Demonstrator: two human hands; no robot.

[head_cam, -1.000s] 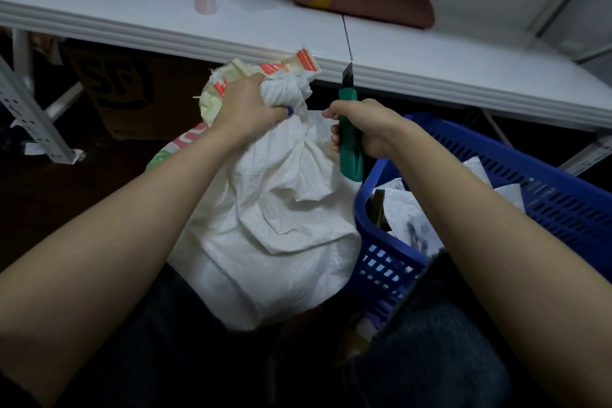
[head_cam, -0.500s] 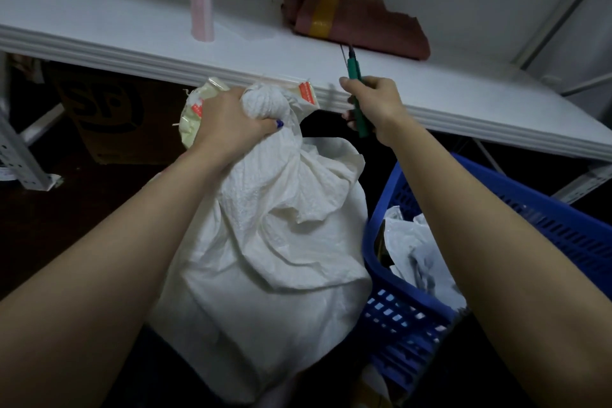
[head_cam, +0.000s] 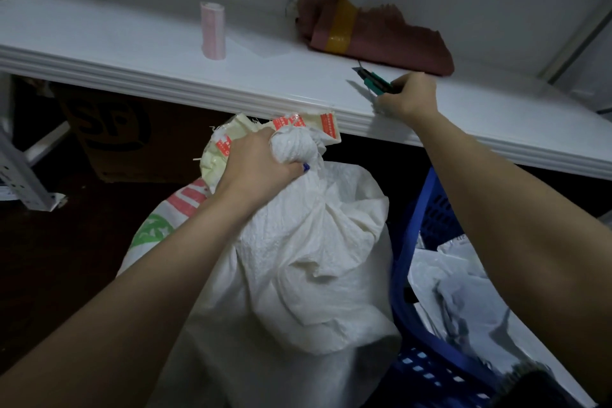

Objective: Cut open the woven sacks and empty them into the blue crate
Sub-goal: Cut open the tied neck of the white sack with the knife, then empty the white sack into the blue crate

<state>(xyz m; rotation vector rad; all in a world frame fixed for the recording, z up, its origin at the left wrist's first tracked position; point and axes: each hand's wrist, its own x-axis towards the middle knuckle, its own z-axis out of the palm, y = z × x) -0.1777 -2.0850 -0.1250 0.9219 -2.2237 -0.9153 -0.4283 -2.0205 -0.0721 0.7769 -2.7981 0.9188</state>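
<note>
Currently: left hand [head_cam: 261,169] on the sack neck, right hand [head_cam: 409,98] up at the table with the knife

- White woven sack [head_cam: 298,275]: full and upright, on the floor side of the table. Its right flank is against the near-left wall of the blue crate [head_cam: 427,242].
- Sack top: twisted into a tight knotted ball. The left hand is fisted round the neck just under the knot, thumb across the front, blue nail showing. Firm clamp on the fabric.
- Right hand: well apart from the sack, reaching over the table edge. Its fingers are curled round the rear of a green utility knife [head_cam: 376,83].
- Knife: blade is out, tip pointing away and to the left. It sits low at the tabletop; can't tell if it touches the surface.
- Crate: right of the sack, with perforated walls. Crumpled white plastic bags [head_cam: 463,291] lie inside.
- Behind the white sack on its left: a second sack with red and green print [head_cam: 172,212].
- Just beyond the left hand's knuckles: cream packaging with red labels [head_cam: 215,159].
- White table [head_cam: 132,53]: moulded front edge, runs across the whole view.
- On the table: a pink roll [head_cam: 213,30] stands upright, well left of the knife. A folded reddish-brown cloth [head_cam: 381,40] with a yellow tape band lies just behind the right hand.
- Under the table: a cardboard box [head_cam: 116,129] with a black "SF" logo, and a perforated metal leg [head_cam: 20,175] at far left.
</note>
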